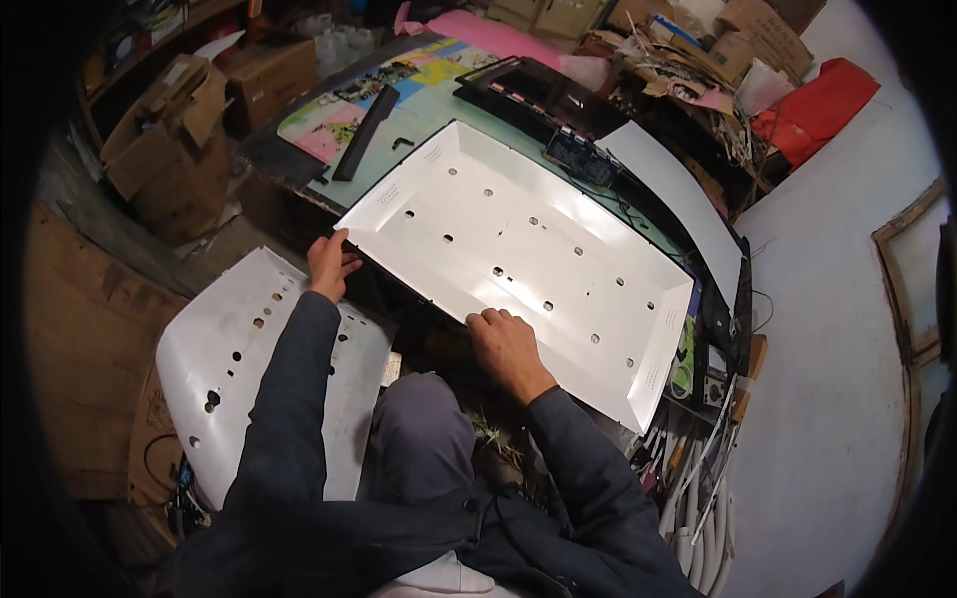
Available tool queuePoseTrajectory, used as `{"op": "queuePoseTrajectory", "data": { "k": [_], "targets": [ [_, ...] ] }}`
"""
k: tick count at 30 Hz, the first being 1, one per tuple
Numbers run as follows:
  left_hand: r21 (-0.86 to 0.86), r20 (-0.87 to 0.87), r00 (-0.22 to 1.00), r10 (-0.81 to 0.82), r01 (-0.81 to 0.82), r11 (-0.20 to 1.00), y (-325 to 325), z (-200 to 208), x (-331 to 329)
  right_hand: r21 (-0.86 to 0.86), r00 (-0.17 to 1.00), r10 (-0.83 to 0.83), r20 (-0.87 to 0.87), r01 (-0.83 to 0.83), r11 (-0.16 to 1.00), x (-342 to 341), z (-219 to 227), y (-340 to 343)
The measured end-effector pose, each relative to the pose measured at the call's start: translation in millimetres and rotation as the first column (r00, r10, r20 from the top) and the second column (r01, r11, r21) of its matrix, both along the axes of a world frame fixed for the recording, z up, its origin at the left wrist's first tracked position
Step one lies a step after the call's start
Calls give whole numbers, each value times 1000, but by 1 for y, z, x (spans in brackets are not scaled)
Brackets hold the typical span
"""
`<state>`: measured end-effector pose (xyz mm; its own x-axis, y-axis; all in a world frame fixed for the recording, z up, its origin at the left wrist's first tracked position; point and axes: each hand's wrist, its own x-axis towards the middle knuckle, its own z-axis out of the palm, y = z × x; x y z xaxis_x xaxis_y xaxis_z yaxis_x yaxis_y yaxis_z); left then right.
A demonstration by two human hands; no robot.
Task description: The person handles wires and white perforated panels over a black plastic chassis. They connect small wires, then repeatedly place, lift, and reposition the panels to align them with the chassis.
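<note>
A shallow white tray-shaped panel with sloped sides and several holes, like a TV backlight reflector sheet, lies tilted across the worktable, its near edge over the table's front. At its left near corner, my left hand is closed on the rim, thumb on top and fingers partly hidden beneath. My right hand grips the middle of the near edge, fingers curled at the rim. Beside my left forearm leans a second white sheet with holes, touched by neither hand.
The worktable bears a dark bar, a black frame, a dark circuit board and a white sheet. Cardboard boxes stand left. Pale tubes lean by the right wall. A red bag hangs over clutter.
</note>
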<state>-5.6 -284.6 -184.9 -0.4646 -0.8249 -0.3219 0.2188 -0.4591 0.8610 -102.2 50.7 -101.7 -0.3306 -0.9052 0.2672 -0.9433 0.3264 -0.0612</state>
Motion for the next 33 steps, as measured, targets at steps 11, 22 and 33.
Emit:
{"op": "queuePoseTrajectory", "data": {
  "k": [11,22,33],
  "targets": [
    [77,-73,994,-85,90,993,3,6,7,20,998,-49,32,48,999,5,2,6],
    [67,-22,995,-94,96,993,-7,2,8,79,998,-57,15,56,995,1,-2,3],
    [79,-146,987,-64,76,994,17,18,10,64,996,-59,70,55,996,4,3,7]
  ]
}}
